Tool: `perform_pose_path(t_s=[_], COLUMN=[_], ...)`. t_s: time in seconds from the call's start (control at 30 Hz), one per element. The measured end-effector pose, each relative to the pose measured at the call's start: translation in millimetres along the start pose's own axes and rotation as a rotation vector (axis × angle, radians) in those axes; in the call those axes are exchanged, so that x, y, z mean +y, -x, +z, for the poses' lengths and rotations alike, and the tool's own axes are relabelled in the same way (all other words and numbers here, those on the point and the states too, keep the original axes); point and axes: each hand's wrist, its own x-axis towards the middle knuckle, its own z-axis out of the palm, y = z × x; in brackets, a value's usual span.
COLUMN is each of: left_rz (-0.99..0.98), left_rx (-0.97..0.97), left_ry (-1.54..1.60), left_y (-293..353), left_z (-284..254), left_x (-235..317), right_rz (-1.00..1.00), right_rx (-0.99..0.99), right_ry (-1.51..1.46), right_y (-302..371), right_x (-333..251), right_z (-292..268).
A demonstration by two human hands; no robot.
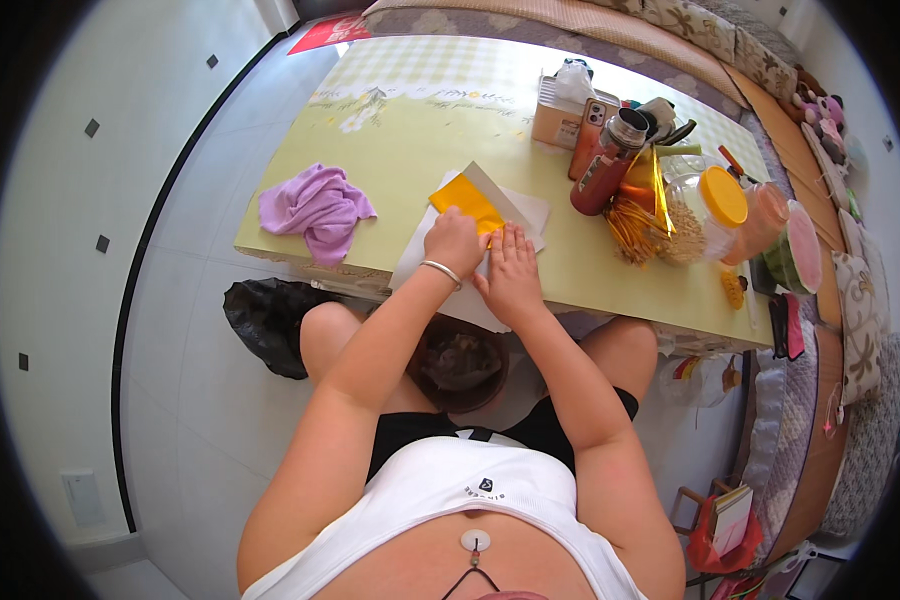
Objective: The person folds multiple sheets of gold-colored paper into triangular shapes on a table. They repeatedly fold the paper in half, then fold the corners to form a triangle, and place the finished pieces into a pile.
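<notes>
A shiny yellow-gold paper sheet [462, 203] lies at the table's near edge, with a grey-beige strip [503, 203] along its right side. Larger white paper [417, 258] is spread underneath and hangs over the edge. My left hand [453, 242], a bangle on its wrist, has its fingers curled down on the gold sheet's near part; its fingertips are partly hidden. Beside it, my right hand [513, 262] rests flat, fingers stretched out across the sheet's lower right part. The two hands almost touch.
A crumpled purple cloth [317, 212] lies to the left. On the right crowd a red thermos [605, 172], gold tassels [632, 228], a yellow-lidded jar [705, 210] and a cut watermelon [796, 250]. Below are a bin [460, 365] between my legs and a black bag [268, 325].
</notes>
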Motion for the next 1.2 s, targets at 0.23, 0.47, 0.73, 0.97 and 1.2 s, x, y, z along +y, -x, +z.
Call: perform_pose_path(t_s=[0.23, 0.47, 0.73, 0.97, 1.2], left_rz=[0.368, 0.682, 0.638, 0.6, 0.698], left_rx=[0.368, 0.027, 0.118, 0.212, 0.208], left_ry=[0.162, 0.249, 0.246, 0.252, 0.155], left_y=[27, 37, 60, 62, 72], left_z=[-30, -51, -42, -49, -45], left_x=[-40, -69, -64, -71, -77], right_rz=[-0.137, -0.35, -0.321, -0.331, -0.085], right_rx=[-0.18, -0.271, -0.184, -0.022, -0.057], right_ry=[-0.038, -0.401, -0.371, -0.602, -0.684], right_y=[1, -7, -20, -16, -29], right_x=[4, 56, 27, 43, 24], right_z=[-37, -57, -68, -49, -55])
